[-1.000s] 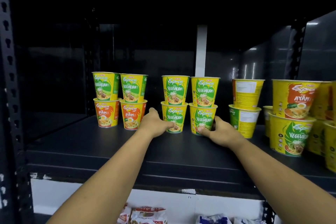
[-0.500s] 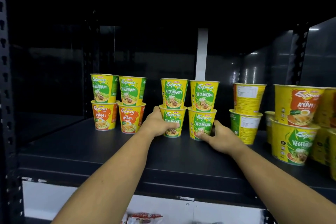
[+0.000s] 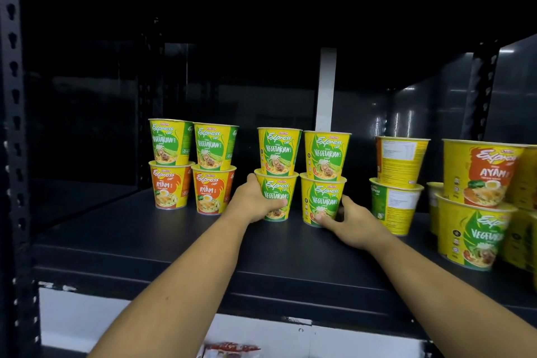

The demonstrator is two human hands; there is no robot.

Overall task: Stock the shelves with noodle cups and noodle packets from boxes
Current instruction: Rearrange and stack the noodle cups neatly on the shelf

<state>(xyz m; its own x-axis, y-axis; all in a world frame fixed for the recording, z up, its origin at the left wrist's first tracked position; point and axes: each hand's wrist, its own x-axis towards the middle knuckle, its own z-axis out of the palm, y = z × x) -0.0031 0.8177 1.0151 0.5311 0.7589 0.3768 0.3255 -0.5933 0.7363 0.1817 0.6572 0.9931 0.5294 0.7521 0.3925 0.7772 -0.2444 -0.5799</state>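
Yellow noodle cups stand in two-high stacks on a black shelf. My left hand grips the bottom Vegetarian cup of the middle-left stack, thumb across its front. A second Vegetarian cup sits on top of it. My right hand grips the bottom Vegetarian cup of the neighbouring stack from its right side, with another cup above. Both stacks stand upright, close together.
Two stacks with Ayam cups below stand at the left. More stacks and larger cups fill the right. A perforated black post rises at far left. Noodle packets show below the shelf.
Both hands have closed further round the two bottom cups, and the two middle stacks have slid a little back and left on the shelf. The camera has come closer.
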